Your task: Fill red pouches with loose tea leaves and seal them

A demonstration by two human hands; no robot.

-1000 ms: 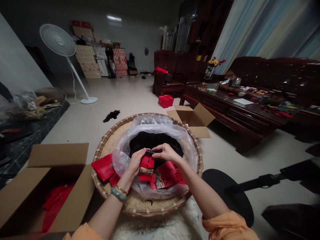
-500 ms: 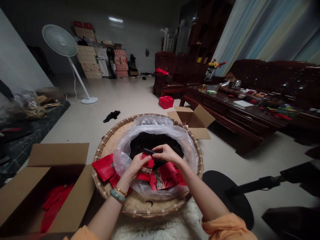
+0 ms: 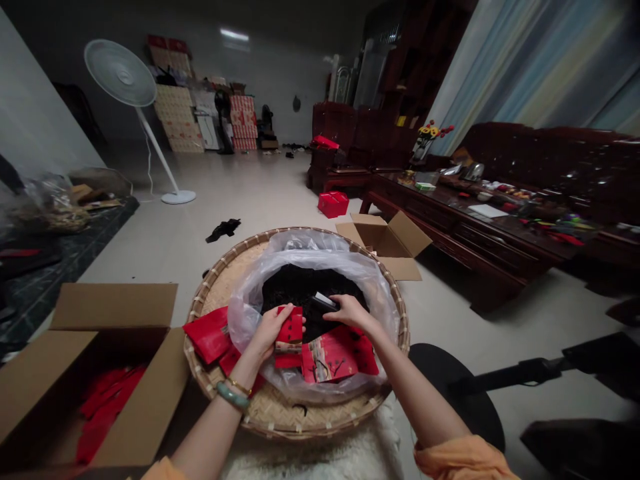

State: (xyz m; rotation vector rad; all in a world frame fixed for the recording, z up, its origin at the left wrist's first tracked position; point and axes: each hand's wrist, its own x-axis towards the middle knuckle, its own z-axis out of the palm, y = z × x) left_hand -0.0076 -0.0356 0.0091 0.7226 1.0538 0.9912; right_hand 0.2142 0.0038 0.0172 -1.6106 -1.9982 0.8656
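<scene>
My left hand (image 3: pixel 271 331) is closed around a red printed packet (image 3: pixel 291 327), held upright over the near part of the plastic bag. In my right hand (image 3: pixel 351 312) is a small dark object with a pale, shiny face (image 3: pixel 325 300), pinched between thumb and fingers; its exact kind is unclear. Below both hands lies dark, loose-looking material (image 3: pixel 286 281) inside a clear plastic bag (image 3: pixel 243 293). More red packets (image 3: pixel 340 357) rest on the bag's near side. Others (image 3: pixel 209 335) lie at its left, on the round woven bamboo tray (image 3: pixel 280 415).
An open cardboard box (image 3: pixel 145 407) with red packets stands at the left. Another open box (image 3: pixel 407 233) sits beyond the tray, near a red box (image 3: pixel 333 204) and a wooden table (image 3: pixel 450 217). A black round base (image 3: pixel 455 393) stands at the right.
My right hand has moved slightly right, carrying the dark object away from the red packet; its pale face now shows. My left hand still holds the packet, now more upright.
</scene>
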